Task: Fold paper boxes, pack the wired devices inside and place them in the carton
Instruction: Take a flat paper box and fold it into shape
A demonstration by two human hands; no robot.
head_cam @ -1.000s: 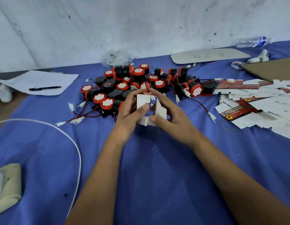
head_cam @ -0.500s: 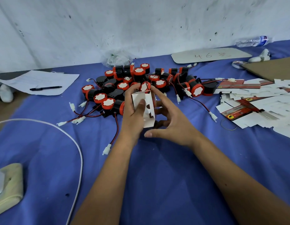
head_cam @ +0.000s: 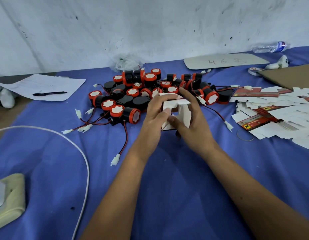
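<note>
A small white paper box (head_cam: 184,113), partly folded with flaps standing open, is held between both hands over the blue table. My left hand (head_cam: 154,115) grips its left side, thumb pressed on a flap. My right hand (head_cam: 193,122) wraps round its right side, fingers over the top. Just behind lies a heap of black-and-red wired devices (head_cam: 133,94) with red-black leads and white plugs. Flat unfolded box blanks (head_cam: 275,115) are piled at the right. A brown carton (head_cam: 288,75) shows at the far right edge.
A white sheet with a black pen (head_cam: 49,93) lies at back left. A white cable (head_cam: 81,153) curves across the left side, near a cream block (head_cam: 10,200). A card marked 46 (head_cam: 224,61) and a plastic bottle (head_cam: 271,47) sit by the wall.
The box has been turned in the hands and its flaps opened out; my right hand has closed round its right side.
</note>
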